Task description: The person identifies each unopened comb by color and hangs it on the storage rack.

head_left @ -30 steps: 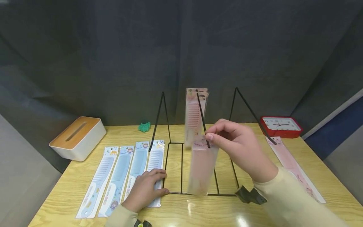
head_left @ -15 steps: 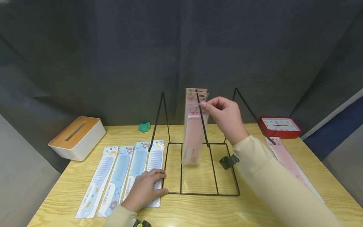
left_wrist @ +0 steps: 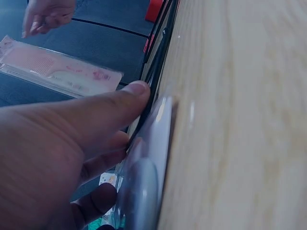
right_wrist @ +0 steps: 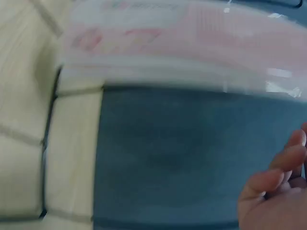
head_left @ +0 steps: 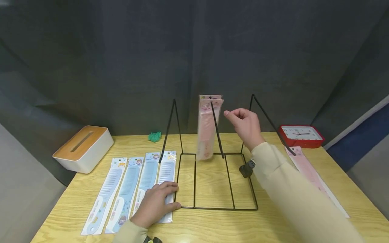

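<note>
Pink packaged combs (head_left: 207,126) hang stacked on the middle arm of a black wire rack (head_left: 215,208). Just right of them, apart from the packs, my right hand (head_left: 244,126) has its fingers loosely bent and holds nothing. In the right wrist view the front pink pack (right_wrist: 144,40) lies beyond that hand (right_wrist: 276,191), blurred. My left hand (head_left: 156,202) rests at the rack's left base, thumb at the front corner and fingertips along the side wire. It partly covers the nearest blue packaged comb (head_left: 166,170). The left wrist view shows the thumb (left_wrist: 112,108) touching the wire.
Several blue packaged combs (head_left: 104,199) lie in a row on the left. One pink packaged comb (head_left: 310,175) lies on the right, under the rack's right arm. A tissue box (head_left: 88,158), a green tangle (head_left: 154,136) and a red clock (head_left: 301,136) stand farther back.
My right hand carried a pink packaged comb up and back onto the middle arm, then let go and drew slightly right. The pack slid back against the others. My left hand stayed put.
</note>
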`<state>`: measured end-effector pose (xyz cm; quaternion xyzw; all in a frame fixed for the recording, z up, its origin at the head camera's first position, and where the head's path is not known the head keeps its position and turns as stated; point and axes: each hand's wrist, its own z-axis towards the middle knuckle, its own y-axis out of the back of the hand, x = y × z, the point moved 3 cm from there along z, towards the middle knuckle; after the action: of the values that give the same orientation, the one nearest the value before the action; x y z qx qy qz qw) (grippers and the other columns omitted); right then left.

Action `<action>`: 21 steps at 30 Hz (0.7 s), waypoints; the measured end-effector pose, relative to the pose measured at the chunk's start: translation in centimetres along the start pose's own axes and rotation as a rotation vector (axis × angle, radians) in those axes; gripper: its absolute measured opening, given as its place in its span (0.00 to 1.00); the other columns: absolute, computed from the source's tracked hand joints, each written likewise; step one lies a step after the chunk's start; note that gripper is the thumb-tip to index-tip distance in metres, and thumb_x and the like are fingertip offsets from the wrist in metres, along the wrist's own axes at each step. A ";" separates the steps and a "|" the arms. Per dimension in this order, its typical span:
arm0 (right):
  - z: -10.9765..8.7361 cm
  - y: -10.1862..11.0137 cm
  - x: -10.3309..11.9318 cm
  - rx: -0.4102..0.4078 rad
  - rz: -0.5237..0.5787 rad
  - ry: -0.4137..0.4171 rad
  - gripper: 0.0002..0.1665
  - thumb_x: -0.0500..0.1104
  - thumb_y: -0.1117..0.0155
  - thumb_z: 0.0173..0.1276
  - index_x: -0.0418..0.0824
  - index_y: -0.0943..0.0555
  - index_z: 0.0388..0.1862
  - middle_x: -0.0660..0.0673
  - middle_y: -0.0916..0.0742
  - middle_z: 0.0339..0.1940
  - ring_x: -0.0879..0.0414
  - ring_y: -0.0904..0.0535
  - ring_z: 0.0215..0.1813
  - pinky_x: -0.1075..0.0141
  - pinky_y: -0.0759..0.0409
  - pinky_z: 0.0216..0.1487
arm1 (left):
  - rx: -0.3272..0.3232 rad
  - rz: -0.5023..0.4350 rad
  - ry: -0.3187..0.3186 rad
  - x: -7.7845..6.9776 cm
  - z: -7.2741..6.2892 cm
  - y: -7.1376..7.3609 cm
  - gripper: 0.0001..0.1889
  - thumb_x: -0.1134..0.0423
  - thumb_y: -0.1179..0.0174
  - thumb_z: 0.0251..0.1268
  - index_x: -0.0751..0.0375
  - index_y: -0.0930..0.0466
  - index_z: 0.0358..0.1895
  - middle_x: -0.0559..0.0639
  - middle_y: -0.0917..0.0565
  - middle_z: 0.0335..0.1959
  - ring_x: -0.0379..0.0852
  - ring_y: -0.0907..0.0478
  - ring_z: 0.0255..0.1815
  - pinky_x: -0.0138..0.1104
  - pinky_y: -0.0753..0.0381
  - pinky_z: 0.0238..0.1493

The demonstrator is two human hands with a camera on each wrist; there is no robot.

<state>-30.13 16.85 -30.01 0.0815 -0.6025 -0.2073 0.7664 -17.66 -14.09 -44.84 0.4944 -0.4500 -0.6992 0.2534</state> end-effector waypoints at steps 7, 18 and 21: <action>-0.9 2.8 -5.6 0.098 -0.182 0.083 0.25 0.65 0.38 0.70 0.43 0.17 0.36 0.41 0.16 0.32 0.50 0.27 0.31 0.59 0.29 0.30 | 0.000 0.003 0.002 0.1 0.1 0.0 0.28 0.44 0.28 0.57 0.54 0.16 0.58 0.42 0.21 0.62 0.52 0.23 0.59 0.55 0.26 0.51; -0.8 11.1 -16.0 0.072 -0.418 -0.021 0.26 0.65 0.37 0.69 0.43 0.18 0.41 0.44 0.14 0.36 0.51 0.26 0.37 0.60 0.29 0.34 | 0.000 0.010 0.002 -0.1 -0.1 0.0 0.28 0.45 0.28 0.57 0.54 0.16 0.58 0.41 0.21 0.62 0.51 0.23 0.58 0.55 0.26 0.52; -0.8 13.1 -17.9 0.044 -0.491 0.018 0.25 0.62 0.36 0.70 0.39 0.18 0.39 0.42 0.15 0.34 0.49 0.26 0.36 0.59 0.30 0.35 | 0.007 0.004 0.007 0.0 -0.1 0.1 0.28 0.45 0.28 0.57 0.55 0.17 0.58 0.41 0.21 0.63 0.52 0.23 0.59 0.56 0.27 0.53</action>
<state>-29.88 36.03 -41.24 0.2439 -0.5620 -0.3734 0.6966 -17.56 -14.12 -44.78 0.4968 -0.4524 -0.6955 0.2545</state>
